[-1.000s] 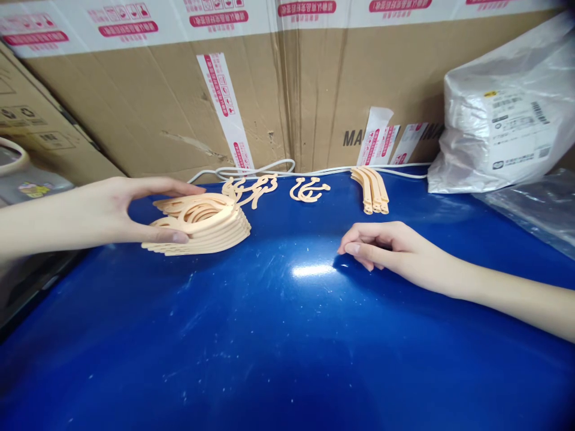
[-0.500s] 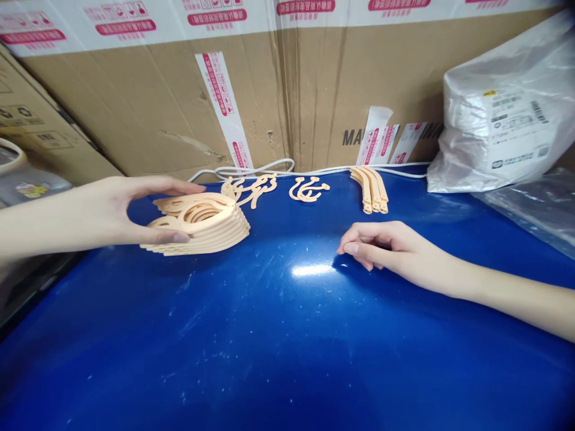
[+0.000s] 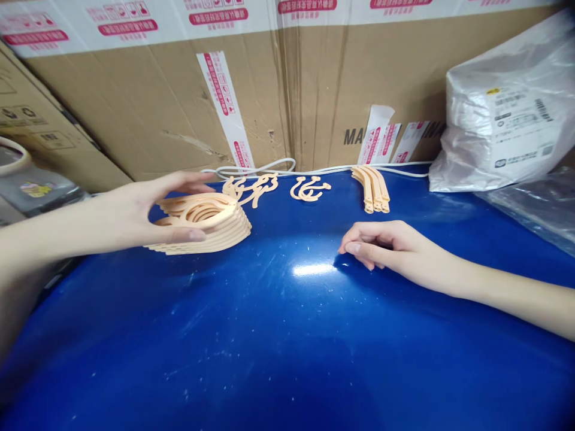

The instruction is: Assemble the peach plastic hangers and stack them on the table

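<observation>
My left hand (image 3: pixel 177 206) spans a stack of cream, curved plastic pieces (image 3: pixel 224 230), shaped like hanger parts with openings. Its thumb lies along the near side of the stack, while the fingers stretch apart over the far side. The palm hides the stack's left end. My right hand (image 3: pixel 377 245) hovers low over the blue table (image 3: pixel 287 335), fingers curled in with the thumb against them. Nothing shows between those fingertips.
Behind the stack lie cream hook-shaped pieces (image 3: pixel 256 188), then more hooks (image 3: pixel 309 188) and a group of curved cream bars (image 3: pixel 372 190). A white cable (image 3: pixel 404 169) runs along the cardboard box (image 3: pixel 314 90). A plastic-wrapped parcel (image 3: pixel 498 126) stands at right, a grey container (image 3: pixel 31 182) at left.
My left hand has slid to the right along the stack, its thumb now further over the front. The stack and my right hand have hardly moved.
</observation>
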The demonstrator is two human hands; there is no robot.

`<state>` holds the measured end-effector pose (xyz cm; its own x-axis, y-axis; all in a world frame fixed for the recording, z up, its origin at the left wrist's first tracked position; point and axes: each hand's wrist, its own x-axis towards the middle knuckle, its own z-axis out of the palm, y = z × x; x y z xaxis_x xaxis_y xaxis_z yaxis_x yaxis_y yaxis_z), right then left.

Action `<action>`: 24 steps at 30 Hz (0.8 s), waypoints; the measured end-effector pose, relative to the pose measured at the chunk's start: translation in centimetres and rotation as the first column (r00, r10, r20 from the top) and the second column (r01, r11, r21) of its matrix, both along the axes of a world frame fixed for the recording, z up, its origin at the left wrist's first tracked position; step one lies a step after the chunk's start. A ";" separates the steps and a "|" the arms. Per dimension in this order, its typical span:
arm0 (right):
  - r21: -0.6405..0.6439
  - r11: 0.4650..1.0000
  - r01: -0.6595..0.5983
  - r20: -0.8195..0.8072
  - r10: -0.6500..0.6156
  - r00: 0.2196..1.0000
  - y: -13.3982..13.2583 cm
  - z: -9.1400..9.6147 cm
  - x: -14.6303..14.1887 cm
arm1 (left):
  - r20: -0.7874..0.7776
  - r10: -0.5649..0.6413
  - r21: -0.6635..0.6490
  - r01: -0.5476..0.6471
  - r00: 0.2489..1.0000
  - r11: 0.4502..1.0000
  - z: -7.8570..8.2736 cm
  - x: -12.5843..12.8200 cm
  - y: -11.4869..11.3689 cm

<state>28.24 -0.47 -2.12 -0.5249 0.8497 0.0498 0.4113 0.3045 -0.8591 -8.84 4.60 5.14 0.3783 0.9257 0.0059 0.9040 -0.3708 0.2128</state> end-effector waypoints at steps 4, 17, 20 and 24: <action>-0.002 1.000 -0.001 0.005 0.001 1.000 0.0 0.0 0.0 | 0.037 -0.019 0.013 0.019 0.999 1.000 -0.9 1.3 -0.2; 0.005 1.000 0.003 0.010 -0.003 1.000 0.0 0.0 0.0 | 0.027 -0.027 0.072 0.025 0.999 0.997 -1.3 1.9 0.0; 0.003 1.000 0.000 0.006 0.000 1.000 0.0 0.0 0.0 | 0.025 -0.034 0.071 0.032 0.999 0.997 -1.3 1.9 -0.1; 0.006 1.000 -0.001 0.006 0.001 1.000 0.0 0.0 0.1 | -0.014 -0.027 0.077 0.028 1.000 0.997 -1.4 1.6 0.0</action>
<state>28.32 -0.45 -2.15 -0.5264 0.8487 0.0514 0.4162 0.3099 -0.8548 -7.20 4.59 3.74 0.4043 0.9118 0.0713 0.8957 -0.4105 0.1710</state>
